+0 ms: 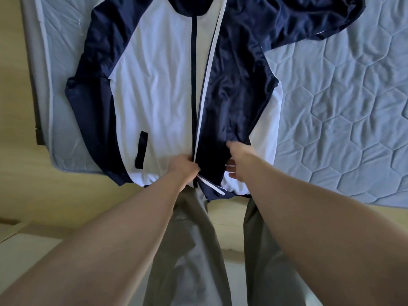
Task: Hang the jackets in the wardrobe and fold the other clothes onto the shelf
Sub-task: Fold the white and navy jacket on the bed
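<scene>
We view the navy-and-white jacket (154,89) spread flat on the bed (342,129), hem toward us. Our left hand (184,167) pinches its white front edge near the hem; our right hand (237,161) grips its navy front panel.

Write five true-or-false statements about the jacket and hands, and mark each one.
1. The jacket lies spread on the mattress. True.
2. The jacket is zipped shut to the collar. False: its front is open, one side turned back.
3. The left hand and right hand are both near the jacket's lower hem. True.
4. The jacket is red and black. False: navy and white.
5. The right hand lies flat on the mattress. False: it grips the jacket's navy flap.
</scene>
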